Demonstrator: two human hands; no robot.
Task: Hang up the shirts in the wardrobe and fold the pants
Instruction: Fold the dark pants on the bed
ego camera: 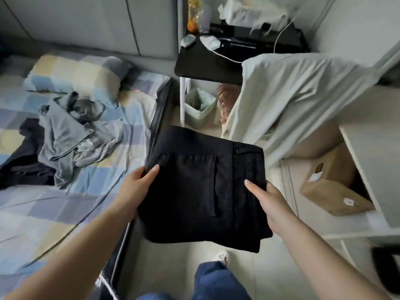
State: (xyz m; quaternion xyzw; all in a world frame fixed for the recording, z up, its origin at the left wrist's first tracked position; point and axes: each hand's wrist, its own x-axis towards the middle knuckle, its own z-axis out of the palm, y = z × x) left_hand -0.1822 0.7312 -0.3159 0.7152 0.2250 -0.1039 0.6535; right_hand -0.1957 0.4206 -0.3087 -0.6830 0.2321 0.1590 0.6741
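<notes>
- Black pants [203,187] folded into a thick flat square, held up in the air at the middle of the view, over the floor beside the bed [65,191].
- Left hand [135,181] at 9 o'clock of the pants, thumb on top, other fingers tucked under the edge, so clamped on the cloth.
- Right hand [267,202] at 3 o'clock of the pants, thumb on top, other fingers hidden below, gripping that side too.
- Probably soft and floppy, a bit heavy for cloth, not slippery, not easy to break.
- Likely to sag or fall open if held by one corner only.
- Best held at both side edges with fingers under and thumbs over, just like now, keeping the layers squeezed flat.
- Gray clothes [75,131] in a messy heap on the bed at 10 o'clock, with a dark piece [23,161] beside them at 9 o'clock, not yet tidied.
- Pale shirt [292,100] hanging at 1 o'clock.
- Cardboard box [333,182] on the floor at 3 o'clock, small bin [200,107] at 12 o'clock.
</notes>
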